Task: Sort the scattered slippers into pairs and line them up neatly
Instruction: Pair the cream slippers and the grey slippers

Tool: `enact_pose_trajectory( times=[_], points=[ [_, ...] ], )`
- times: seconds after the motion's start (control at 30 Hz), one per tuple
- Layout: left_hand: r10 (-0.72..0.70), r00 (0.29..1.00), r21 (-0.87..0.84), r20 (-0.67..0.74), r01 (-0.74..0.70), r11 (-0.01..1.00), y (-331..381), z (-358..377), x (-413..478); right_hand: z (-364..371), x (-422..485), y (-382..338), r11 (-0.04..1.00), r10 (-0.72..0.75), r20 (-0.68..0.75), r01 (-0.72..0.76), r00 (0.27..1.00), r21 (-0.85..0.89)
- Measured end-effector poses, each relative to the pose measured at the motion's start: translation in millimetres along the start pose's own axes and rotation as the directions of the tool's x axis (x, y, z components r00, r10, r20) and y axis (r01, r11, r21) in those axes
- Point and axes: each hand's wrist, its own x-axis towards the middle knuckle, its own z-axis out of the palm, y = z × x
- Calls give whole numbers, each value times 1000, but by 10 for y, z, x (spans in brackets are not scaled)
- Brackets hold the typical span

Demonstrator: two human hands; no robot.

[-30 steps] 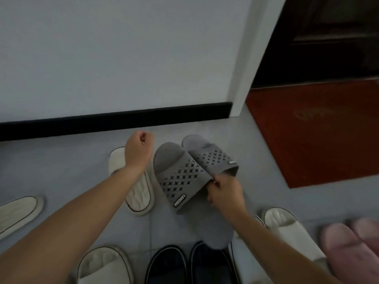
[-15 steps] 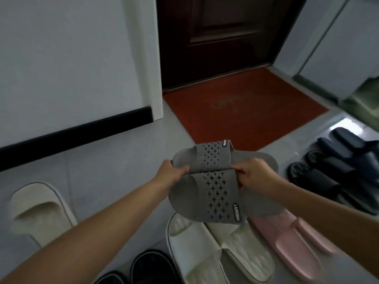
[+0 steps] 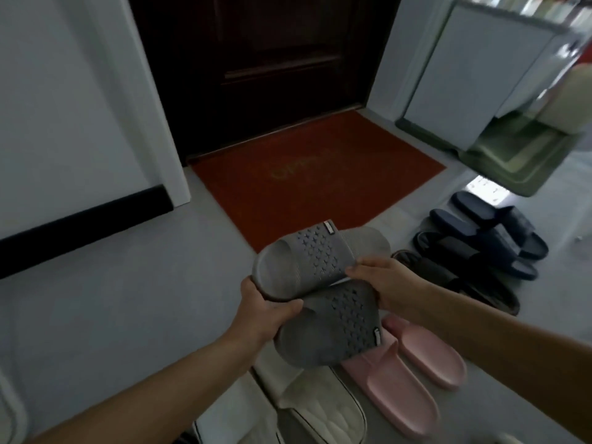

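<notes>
Reaching forward, the left hand (image 3: 264, 315) grips the left end of two stacked grey star-perforated rubber slippers (image 3: 315, 283), while the right hand (image 3: 389, 283) pinches their straps. They hang above pale pink slides (image 3: 403, 376) on the floor, long axes running lower-left to upper-right. Their small white strap tags are unreadable.
</notes>
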Motion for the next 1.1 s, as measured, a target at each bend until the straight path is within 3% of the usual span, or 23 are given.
enact_pose_trajectory(
  times=[0.07, 0.23, 0.37, 0.43, 0.5, 0.6, 0.7, 0.77, 0.83, 1.0, 1.1],
  points=[
    [62, 998, 72, -12, -61, 996, 37, 70, -27, -62, 37, 1, 999, 1, -56, -3, 998, -32],
    [142, 986, 37, -87, -139, 990, 237, 315, -13, -369, 181, -223, 997, -28, -75, 22, 997, -80],
    [87, 990, -6, -115, -88, 996, 361, 452, -15, -497, 525, -508, 942, -123, -85, 90, 989, -324],
    [60, 989, -23, -139, -64, 998, 327, 451, -51, -606, 763, -656, 854, -170, -45, 124, 984, -505],
    [70, 978, -15, -198, -74, 997, 240, 390, -137, -795, 1026, -817, 692, -185, -4, 127, 983, -711],
    [27, 936, -21, -352, -37, 999, 81, 249, -320, -1202, 1473, -990, 546, -201, -21, 95, 979, -832],
    [-65, 854, -40, -515, 52, 998, -22, 168, -443, -1686, 1874, -1068, 530, -260, -202, -35, 944, -847],
    [-134, 791, -60, -597, 122, 991, -80, 110, -491, -1973, 2106, -1084, 430, -374, -373, -198, 849, -881],
    [-176, 746, -74, -643, 169, 983, -115, 20, -532, -2063, 2258, -1078, 472, -354, -444, -253, 823, -845],
    [-174, 722, -33, -670, 206, 978, 53, -141, -444, -1404, 2474, -539, 469, -196, -244, -128, 950, -874],
    [-128, 781, 28, -611, 183, 983, 294, -220, -336, -916, 2369, -494, 383, -228, -71, 23, 971, -923]
  ],
)
